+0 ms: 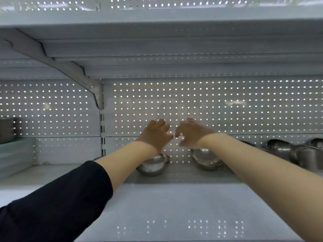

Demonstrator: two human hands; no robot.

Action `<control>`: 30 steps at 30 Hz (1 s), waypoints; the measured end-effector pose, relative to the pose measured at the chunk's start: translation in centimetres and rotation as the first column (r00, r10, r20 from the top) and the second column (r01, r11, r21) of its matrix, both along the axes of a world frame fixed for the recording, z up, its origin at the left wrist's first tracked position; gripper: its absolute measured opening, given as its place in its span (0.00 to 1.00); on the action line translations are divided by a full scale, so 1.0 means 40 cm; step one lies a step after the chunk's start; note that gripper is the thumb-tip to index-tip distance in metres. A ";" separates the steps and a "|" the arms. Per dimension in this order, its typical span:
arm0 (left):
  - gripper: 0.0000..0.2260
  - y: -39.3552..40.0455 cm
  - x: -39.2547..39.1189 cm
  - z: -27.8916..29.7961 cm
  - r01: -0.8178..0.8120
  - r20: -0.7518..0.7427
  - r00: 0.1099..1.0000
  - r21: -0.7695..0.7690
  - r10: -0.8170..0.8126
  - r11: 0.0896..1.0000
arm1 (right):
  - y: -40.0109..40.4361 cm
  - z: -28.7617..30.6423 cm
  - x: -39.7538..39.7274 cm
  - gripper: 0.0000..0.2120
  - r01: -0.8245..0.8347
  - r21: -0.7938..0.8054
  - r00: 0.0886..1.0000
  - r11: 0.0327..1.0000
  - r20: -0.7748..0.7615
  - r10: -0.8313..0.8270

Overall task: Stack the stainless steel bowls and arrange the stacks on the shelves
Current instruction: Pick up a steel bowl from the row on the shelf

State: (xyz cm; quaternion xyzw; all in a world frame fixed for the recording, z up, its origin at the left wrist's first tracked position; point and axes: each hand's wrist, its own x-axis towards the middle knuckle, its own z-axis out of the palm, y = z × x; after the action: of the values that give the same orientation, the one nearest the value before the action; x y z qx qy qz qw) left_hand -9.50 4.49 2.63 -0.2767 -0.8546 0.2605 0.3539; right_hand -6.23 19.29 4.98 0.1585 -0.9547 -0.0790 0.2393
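Two stainless steel bowls sit on the white shelf point(174, 198). The left bowl point(153, 165) stands upright below my left wrist. The right bowl point(206, 159) tilts toward the back panel, partly hidden by my right forearm. My left hand point(156, 133) and my right hand point(189, 132) hover side by side above the bowls, close to the perforated back panel. Their fingers are loosely curled, and neither hand holds anything. More steel bowls point(297, 152) are clustered on the shelf at the far right.
An upper shelf point(157, 20) overhangs the space, carried by a slanted bracket point(70, 70) at the left. A metal pot point(6, 129) stands on a light box at the far left. The perforated back panel point(227, 105) closes the rear.
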 end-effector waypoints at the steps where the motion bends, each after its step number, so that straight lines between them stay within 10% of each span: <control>1: 0.20 0.030 0.000 0.003 0.032 -0.040 0.999 -0.002 -0.032 0.999 | 0.033 0.014 0.005 0.17 0.020 -0.006 0.999 1.000 -0.043 -0.020; 6: 0.14 0.170 0.011 -0.027 0.276 -0.119 0.950 -0.121 -0.290 0.954 | 0.148 -0.030 0.005 0.13 0.178 0.074 0.984 0.981 -0.033 -0.176; 10: 0.16 0.254 -0.061 -0.087 0.172 -0.033 0.979 -0.392 -0.201 0.904 | 0.183 -0.108 -0.016 0.11 0.206 0.214 0.971 0.955 0.075 -0.226; 30: 0.14 0.265 -0.071 -0.107 0.128 0.129 0.987 -0.230 -0.100 0.965 | 0.225 -0.140 -0.001 0.12 0.250 0.180 0.955 0.951 0.114 -0.272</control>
State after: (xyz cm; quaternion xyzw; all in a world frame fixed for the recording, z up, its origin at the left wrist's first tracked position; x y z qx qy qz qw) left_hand -12.32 15.09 -1.65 -0.3806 -0.8191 0.3233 0.2824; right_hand -6.29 28.30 -0.62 0.0547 -0.9718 -0.1768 0.1464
